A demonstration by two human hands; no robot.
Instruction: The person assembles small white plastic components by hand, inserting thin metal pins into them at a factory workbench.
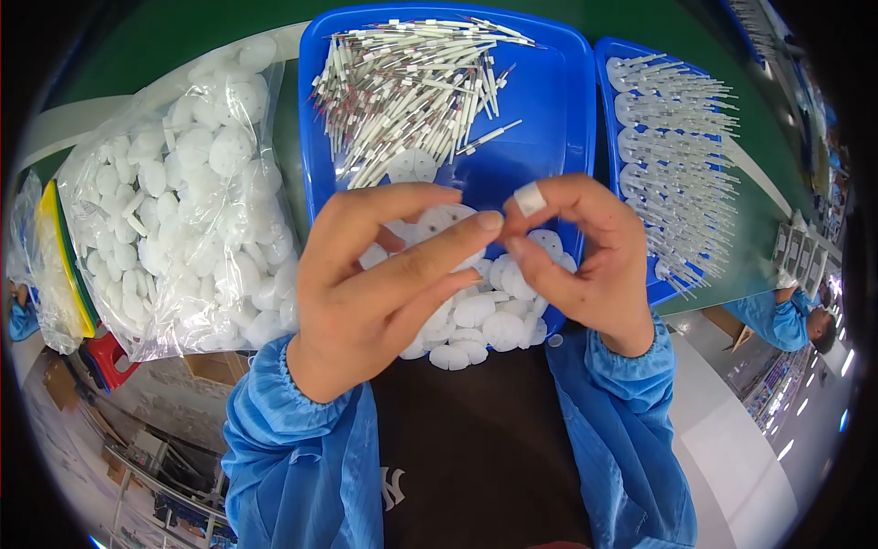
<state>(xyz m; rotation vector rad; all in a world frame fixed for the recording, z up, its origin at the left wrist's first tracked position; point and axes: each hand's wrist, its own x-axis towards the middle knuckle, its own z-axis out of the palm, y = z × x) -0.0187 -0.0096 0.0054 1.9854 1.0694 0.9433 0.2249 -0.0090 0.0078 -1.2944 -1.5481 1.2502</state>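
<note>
Over the near part of a blue tray (549,119), my two hands meet almost fingertip to fingertip. Between the fingers of my left hand (366,265) is a round white plastic disc (439,220) with small dark holes, partly covered by those fingers. My right hand (594,261) is closed in a pinch beside it, white tape around its index finger; whatever lies in the pinch is hidden. Below my hands, loose white discs (476,311) pile up in the tray. Thin white sticks with dark reddish tips (402,91) fill its far left, a disc (412,166) lying by them.
A clear plastic bag (183,201) full of white discs lies at the left. On the right, a second blue tray (654,291) holds rows of discs fitted with thin sticks. Another person in blue (777,320) is at the far right. A red stool (110,361) stands lower left.
</note>
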